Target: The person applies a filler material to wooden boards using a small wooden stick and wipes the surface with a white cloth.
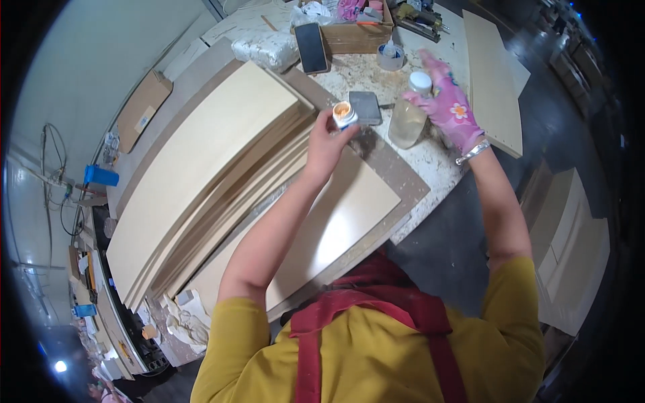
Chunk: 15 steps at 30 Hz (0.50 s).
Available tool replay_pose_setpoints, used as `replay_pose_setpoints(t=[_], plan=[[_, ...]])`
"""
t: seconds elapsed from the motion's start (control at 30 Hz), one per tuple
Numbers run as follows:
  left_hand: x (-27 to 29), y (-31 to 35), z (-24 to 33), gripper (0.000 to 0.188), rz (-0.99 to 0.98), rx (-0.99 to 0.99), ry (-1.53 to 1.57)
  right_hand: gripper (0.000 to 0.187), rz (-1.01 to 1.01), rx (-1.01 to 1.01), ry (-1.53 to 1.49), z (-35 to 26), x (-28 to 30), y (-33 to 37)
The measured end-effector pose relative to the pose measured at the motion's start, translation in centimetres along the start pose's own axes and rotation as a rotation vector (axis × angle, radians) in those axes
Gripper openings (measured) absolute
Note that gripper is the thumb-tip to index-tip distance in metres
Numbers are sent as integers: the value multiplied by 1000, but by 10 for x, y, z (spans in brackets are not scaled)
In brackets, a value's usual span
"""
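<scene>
Bare left hand [327, 142] holds a small open white plastic jar [346, 119], orange inside, above the spattered white worktable [356, 71]; best kept upright. Pink-gloved right hand [451, 113] spreads against a clear white-capped bottle [406, 127] near the worktable's right edge; grip unconfirmed.

A workshop: stacked pale boards [208, 161] on a spattered workbench [359, 70].

Your bare left forearm [272, 228] slants inward beyond the dark red cloth apron [376, 305], the bare left hand [327, 144] closed in a thumb-and-finger grip. Your bare right forearm [498, 205] reaches out beyond the apron's right side; the right hand [451, 111], in a pink flower-printed glove, has thumb and fingers parted, a silvery metal bracelet [472, 152] circling the wrist.
</scene>
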State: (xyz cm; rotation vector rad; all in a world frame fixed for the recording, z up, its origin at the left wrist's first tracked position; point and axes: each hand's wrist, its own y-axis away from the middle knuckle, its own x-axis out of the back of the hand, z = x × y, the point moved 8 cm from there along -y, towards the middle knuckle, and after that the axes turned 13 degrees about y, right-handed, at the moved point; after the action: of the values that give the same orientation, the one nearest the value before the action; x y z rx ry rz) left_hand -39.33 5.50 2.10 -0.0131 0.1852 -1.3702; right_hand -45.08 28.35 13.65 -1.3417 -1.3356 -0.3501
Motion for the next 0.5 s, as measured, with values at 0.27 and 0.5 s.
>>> replay_pose_setpoints(t=[0.27, 0.5], plan=[[-23, -160, -70, 47, 246, -79, -297, 53, -132, 51, -80, -3, -7, -6], [-21, -198, -108, 50, 293, 113, -603, 50, -94, 32, -118, 28, -17, -13]])
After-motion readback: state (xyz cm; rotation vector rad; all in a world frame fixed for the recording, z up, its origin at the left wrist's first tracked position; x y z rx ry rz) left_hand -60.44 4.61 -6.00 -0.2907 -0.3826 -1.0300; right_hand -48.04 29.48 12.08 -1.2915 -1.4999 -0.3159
